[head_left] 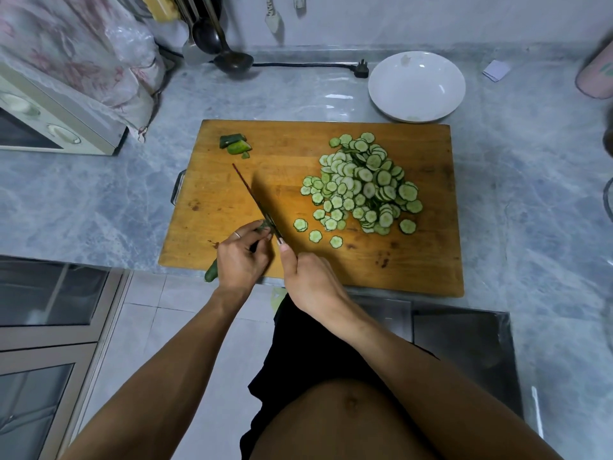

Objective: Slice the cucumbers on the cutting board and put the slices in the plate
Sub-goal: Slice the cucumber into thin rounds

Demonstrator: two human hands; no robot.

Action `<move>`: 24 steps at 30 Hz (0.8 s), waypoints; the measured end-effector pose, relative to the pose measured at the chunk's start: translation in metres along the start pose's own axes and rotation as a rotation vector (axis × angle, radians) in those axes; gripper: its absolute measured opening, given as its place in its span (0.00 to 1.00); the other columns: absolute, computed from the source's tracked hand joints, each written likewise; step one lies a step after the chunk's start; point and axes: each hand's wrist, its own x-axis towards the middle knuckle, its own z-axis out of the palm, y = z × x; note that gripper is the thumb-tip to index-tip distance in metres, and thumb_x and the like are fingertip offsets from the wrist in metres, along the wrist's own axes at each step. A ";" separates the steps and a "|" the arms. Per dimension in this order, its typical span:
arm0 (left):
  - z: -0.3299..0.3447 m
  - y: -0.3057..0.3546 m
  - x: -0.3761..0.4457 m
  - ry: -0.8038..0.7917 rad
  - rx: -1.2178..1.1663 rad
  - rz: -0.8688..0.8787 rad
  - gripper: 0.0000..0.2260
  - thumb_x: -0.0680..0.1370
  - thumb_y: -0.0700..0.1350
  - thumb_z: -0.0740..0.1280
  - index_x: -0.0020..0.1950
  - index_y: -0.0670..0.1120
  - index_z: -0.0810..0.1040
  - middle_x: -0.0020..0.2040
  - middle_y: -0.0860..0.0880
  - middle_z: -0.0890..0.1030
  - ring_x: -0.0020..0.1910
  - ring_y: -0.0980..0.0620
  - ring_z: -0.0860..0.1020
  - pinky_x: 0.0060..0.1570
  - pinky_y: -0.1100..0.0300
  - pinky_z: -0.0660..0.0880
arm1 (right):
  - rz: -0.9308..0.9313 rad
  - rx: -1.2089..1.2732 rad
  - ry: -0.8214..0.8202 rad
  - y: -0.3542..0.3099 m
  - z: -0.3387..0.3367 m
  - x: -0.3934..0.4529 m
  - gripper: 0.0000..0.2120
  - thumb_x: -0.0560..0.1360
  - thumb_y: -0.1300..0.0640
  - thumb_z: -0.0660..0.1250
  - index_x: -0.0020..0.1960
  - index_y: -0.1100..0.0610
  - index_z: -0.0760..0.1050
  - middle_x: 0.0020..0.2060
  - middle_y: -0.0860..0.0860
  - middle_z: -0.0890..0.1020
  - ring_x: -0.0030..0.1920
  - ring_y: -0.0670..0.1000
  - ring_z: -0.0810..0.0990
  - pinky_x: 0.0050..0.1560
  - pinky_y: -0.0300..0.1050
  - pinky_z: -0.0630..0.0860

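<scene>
head view: taking the cutting board point(414, 267) as the landmark, the left hand point(240, 257) sits at its near left corner, fingers curled down onto the cucumber point(211, 273), whose dark end sticks out past the board's near edge toward the person. its long axis runs from that near-left end up and to the right, into the knife point(253, 197). the right hand point(313, 280), just right of the left one at the board's near edge, has its grip closed round the knife handle, forefinger stretched along it; the blade lies edge-on, slanting away toward the board's far left. so the blade crosses the cucumber's axis right at the left fingertips, and the next cut likely depends on those fingertips backing off along the cucumber.

a heap of slices point(365, 184) covers the board's right centre, with a few strays nearer the hands. trimmed ends point(235, 145) lie at its far left corner. the white plate point(416, 87) stands on the bench point(99, 200) just beyond the board's far right edge, holding no slices yet.

no readable writing or brand shows.
</scene>
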 end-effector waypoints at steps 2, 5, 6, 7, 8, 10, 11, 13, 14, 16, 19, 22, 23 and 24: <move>0.001 0.001 -0.002 0.008 0.005 0.012 0.07 0.72 0.37 0.70 0.47 0.41 0.87 0.52 0.43 0.85 0.49 0.44 0.84 0.48 0.54 0.81 | 0.007 0.014 0.022 0.002 -0.007 0.000 0.30 0.84 0.41 0.46 0.36 0.59 0.72 0.33 0.53 0.75 0.38 0.56 0.73 0.38 0.44 0.64; 0.002 0.001 -0.002 0.006 0.016 0.019 0.07 0.72 0.37 0.71 0.48 0.41 0.87 0.52 0.43 0.85 0.50 0.44 0.84 0.50 0.53 0.81 | 0.026 0.023 0.046 0.011 -0.015 -0.001 0.30 0.84 0.40 0.46 0.33 0.57 0.69 0.33 0.54 0.75 0.40 0.58 0.75 0.39 0.45 0.66; 0.003 0.001 -0.002 0.004 0.017 0.006 0.08 0.72 0.37 0.71 0.49 0.41 0.87 0.53 0.43 0.85 0.50 0.45 0.84 0.50 0.53 0.81 | 0.035 0.027 0.051 0.014 -0.018 -0.002 0.30 0.84 0.40 0.46 0.33 0.56 0.68 0.35 0.55 0.76 0.41 0.59 0.76 0.40 0.45 0.66; 0.003 0.002 -0.002 0.002 0.018 -0.008 0.08 0.73 0.37 0.71 0.49 0.42 0.87 0.53 0.43 0.85 0.50 0.45 0.84 0.50 0.53 0.81 | 0.039 0.032 0.051 0.018 -0.020 -0.002 0.29 0.84 0.39 0.46 0.33 0.56 0.68 0.36 0.56 0.76 0.43 0.59 0.77 0.41 0.45 0.66; 0.003 0.002 -0.002 -0.001 0.020 -0.018 0.08 0.73 0.38 0.71 0.49 0.42 0.87 0.54 0.44 0.85 0.50 0.46 0.84 0.50 0.54 0.81 | 0.036 0.036 0.048 0.019 -0.021 -0.003 0.29 0.83 0.39 0.46 0.33 0.56 0.68 0.36 0.56 0.76 0.44 0.60 0.78 0.41 0.45 0.66; 0.001 0.002 -0.002 0.003 0.017 -0.023 0.08 0.73 0.38 0.71 0.49 0.42 0.87 0.53 0.44 0.85 0.50 0.47 0.84 0.50 0.57 0.80 | 0.005 0.028 0.031 0.019 -0.024 -0.007 0.30 0.83 0.39 0.46 0.33 0.56 0.69 0.34 0.55 0.76 0.42 0.58 0.77 0.41 0.45 0.66; 0.000 0.002 -0.001 0.001 0.013 -0.019 0.07 0.73 0.38 0.72 0.49 0.42 0.87 0.53 0.44 0.85 0.49 0.47 0.84 0.50 0.59 0.80 | -0.020 0.017 0.018 0.018 -0.024 -0.010 0.30 0.84 0.40 0.46 0.33 0.56 0.69 0.32 0.53 0.75 0.40 0.57 0.76 0.40 0.45 0.66; -0.002 0.003 0.001 -0.007 0.002 -0.016 0.07 0.73 0.38 0.72 0.49 0.42 0.87 0.53 0.44 0.85 0.49 0.49 0.84 0.50 0.60 0.79 | -0.069 -0.009 -0.005 0.015 -0.020 -0.015 0.29 0.84 0.41 0.46 0.33 0.56 0.70 0.31 0.52 0.74 0.39 0.56 0.75 0.40 0.45 0.65; -0.003 0.004 0.001 -0.009 -0.005 -0.020 0.08 0.73 0.39 0.71 0.49 0.42 0.87 0.53 0.44 0.85 0.49 0.49 0.84 0.50 0.59 0.80 | -0.087 -0.022 -0.012 0.014 -0.018 -0.017 0.29 0.84 0.41 0.47 0.34 0.56 0.70 0.30 0.51 0.73 0.39 0.56 0.74 0.40 0.46 0.65; -0.005 0.006 0.001 -0.009 -0.023 -0.036 0.09 0.73 0.40 0.69 0.49 0.41 0.87 0.53 0.45 0.86 0.50 0.50 0.84 0.49 0.58 0.80 | -0.108 -0.027 -0.015 0.014 -0.015 -0.019 0.28 0.84 0.41 0.47 0.35 0.56 0.70 0.31 0.51 0.73 0.39 0.56 0.74 0.40 0.46 0.65; -0.006 0.006 0.003 -0.023 -0.047 -0.069 0.08 0.73 0.39 0.70 0.48 0.41 0.87 0.53 0.46 0.86 0.50 0.51 0.84 0.50 0.57 0.80 | -0.126 -0.018 -0.016 0.015 -0.015 -0.021 0.28 0.84 0.41 0.46 0.35 0.57 0.71 0.31 0.51 0.73 0.39 0.55 0.74 0.40 0.46 0.65; -0.010 0.010 0.005 -0.027 -0.054 -0.090 0.10 0.72 0.42 0.66 0.44 0.39 0.86 0.48 0.44 0.86 0.45 0.48 0.85 0.46 0.56 0.80 | -0.152 -0.014 -0.018 0.014 -0.014 -0.024 0.29 0.84 0.42 0.47 0.37 0.59 0.73 0.30 0.51 0.73 0.38 0.55 0.74 0.39 0.46 0.65; -0.011 0.011 0.004 -0.023 -0.051 -0.084 0.12 0.72 0.42 0.65 0.42 0.38 0.86 0.46 0.43 0.86 0.43 0.46 0.84 0.45 0.56 0.79 | -0.155 -0.015 -0.021 0.014 -0.014 -0.025 0.29 0.84 0.42 0.47 0.38 0.60 0.74 0.30 0.51 0.73 0.39 0.55 0.74 0.39 0.46 0.65; -0.011 0.012 0.004 -0.022 -0.050 -0.080 0.11 0.72 0.41 0.65 0.41 0.37 0.86 0.44 0.43 0.86 0.42 0.45 0.84 0.44 0.56 0.79 | -0.155 -0.017 -0.026 0.013 -0.013 -0.025 0.29 0.84 0.42 0.47 0.39 0.60 0.74 0.31 0.51 0.73 0.39 0.56 0.74 0.40 0.45 0.65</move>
